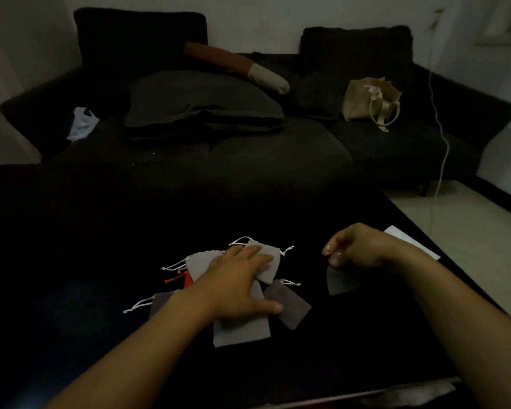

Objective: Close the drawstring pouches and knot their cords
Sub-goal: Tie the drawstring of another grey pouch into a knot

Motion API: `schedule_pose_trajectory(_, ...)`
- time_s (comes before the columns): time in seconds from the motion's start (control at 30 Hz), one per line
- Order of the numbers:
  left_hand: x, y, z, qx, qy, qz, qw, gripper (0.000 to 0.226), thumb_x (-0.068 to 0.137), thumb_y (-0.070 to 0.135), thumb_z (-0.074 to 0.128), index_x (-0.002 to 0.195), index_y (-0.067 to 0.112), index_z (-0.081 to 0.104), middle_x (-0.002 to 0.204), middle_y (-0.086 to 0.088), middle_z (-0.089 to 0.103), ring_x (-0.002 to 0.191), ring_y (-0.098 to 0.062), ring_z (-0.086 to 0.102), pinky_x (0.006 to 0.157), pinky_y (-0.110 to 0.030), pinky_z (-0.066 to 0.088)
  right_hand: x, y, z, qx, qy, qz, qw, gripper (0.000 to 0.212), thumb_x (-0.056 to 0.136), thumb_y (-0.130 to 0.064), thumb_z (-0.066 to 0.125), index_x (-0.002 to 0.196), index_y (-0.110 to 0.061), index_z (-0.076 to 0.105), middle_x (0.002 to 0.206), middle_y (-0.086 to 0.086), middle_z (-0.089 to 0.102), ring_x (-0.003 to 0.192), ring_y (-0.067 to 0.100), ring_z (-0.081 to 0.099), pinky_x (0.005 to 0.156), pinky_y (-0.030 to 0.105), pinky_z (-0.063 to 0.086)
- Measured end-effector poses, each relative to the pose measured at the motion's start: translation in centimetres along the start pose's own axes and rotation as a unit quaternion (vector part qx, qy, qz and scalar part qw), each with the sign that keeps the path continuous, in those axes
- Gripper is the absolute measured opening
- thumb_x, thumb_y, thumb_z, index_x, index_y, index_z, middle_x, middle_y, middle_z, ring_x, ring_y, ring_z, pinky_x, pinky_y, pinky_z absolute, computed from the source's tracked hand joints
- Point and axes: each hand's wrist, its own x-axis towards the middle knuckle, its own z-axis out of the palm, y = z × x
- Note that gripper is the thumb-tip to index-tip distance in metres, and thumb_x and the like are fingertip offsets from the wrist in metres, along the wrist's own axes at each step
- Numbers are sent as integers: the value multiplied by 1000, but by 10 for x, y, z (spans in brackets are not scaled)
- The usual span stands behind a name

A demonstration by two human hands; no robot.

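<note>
Several small drawstring pouches lie in a loose pile on the black table (101,261). Most are grey, with white cords sticking out; one light grey pouch (242,332) lies nearest me, a dark grey pouch (292,305) to its right, and a red pouch (186,280) peeks out at the left. My left hand (239,281) rests flat on the pile, fingers spread over a grey pouch (270,261). My right hand (354,246) is off to the right, fingers pinched on the top of a separate dark grey pouch (341,280) that hangs or lies below it.
A white sheet of paper (410,240) lies at the table's right edge. Beyond the table stands a dark sofa (278,149) with cushions, a beige tote bag (372,98) and a white plastic bag (81,124). A white cable (441,143) hangs at the right.
</note>
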Motion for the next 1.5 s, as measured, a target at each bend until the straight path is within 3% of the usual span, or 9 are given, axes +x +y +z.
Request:
schedule_pose_trajectory(0.17,3,-13,0,61,-36,9,997,63,85,56,55,143,36,40,150,5,37,139,-21,32,114,-45,30,14,27,-12,-112,49,-4,992,25,86,0,69,110,-8,70,115,13,69,106,23,64,77,24,50)
schedule_pose_trajectory(0.3,2,-30,-6,45,-52,-17,997,67,80,62,52,141,35,44,143,7,45,132,-19,42,110,-45,36,11,5,10,-163,137,-142,967,32,79,-19,79,110,-17,71,110,0,71,104,15,65,90,26,50)
schedule_pose_trajectory(0.47,2,-37,-6,32,-60,-37,997,81,72,72,48,143,32,43,143,5,45,132,-20,44,109,-44,37,7,-44,79,-246,-10,-225,943,46,70,-50,82,103,-20,71,98,-6,71,90,10,66,81,30,55)
schedule_pose_trajectory(0.7,-11,-44,-22,89,-72,-111,987,74,86,63,55,149,31,32,152,4,34,142,-21,30,116,-52,24,39,-47,93,-258,-54,-188,946,17,75,-23,83,78,-24,67,83,-4,67,80,11,64,74,29,53)
schedule_pose_trajectory(0.83,-19,-36,-51,-124,9,-127,984,92,73,64,72,148,25,37,148,7,42,136,-14,42,114,-43,36,34,-56,70,-106,-59,-215,969,14,80,-10,79,83,-15,66,76,2,65,69,11,60,64,22,50)
schedule_pose_trajectory(0.93,-24,-28,-72,-324,63,-88,940,63,77,55,70,132,29,56,126,15,59,118,-7,58,99,-33,49,14,-67,58,62,-24,-267,961,13,81,-4,76,86,-7,65,69,8,65,61,13,59,57,20,48)
schedule_pose_trajectory(1.07,-29,-17,-85,-479,126,-50,867,20,96,21,59,106,13,73,92,-3,75,80,-15,69,67,-25,55,-6,-79,57,148,4,-292,945,20,82,-5,73,99,0,65,84,24,70,72,22,66,64,24,54)
schedule_pose_trajectory(1.33,-33,-3,-77,-577,211,-71,786,20,97,22,57,105,16,74,97,-4,77,90,-16,73,73,-26,58,-4,-89,68,188,12,-314,931,22,81,-1,73,103,-3,70,85,13,75,79,13,73,69,19,55)
schedule_pose_trajectory(1.5,-24,-4,-73,-698,240,-142,659,20,96,29,58,98,21,77,99,-6,77,91,-19,71,77,-33,56,-3,-89,66,166,16,-291,942,18,89,-5,67,106,-7,72,86,2,74,71,7,67,64,14,52)
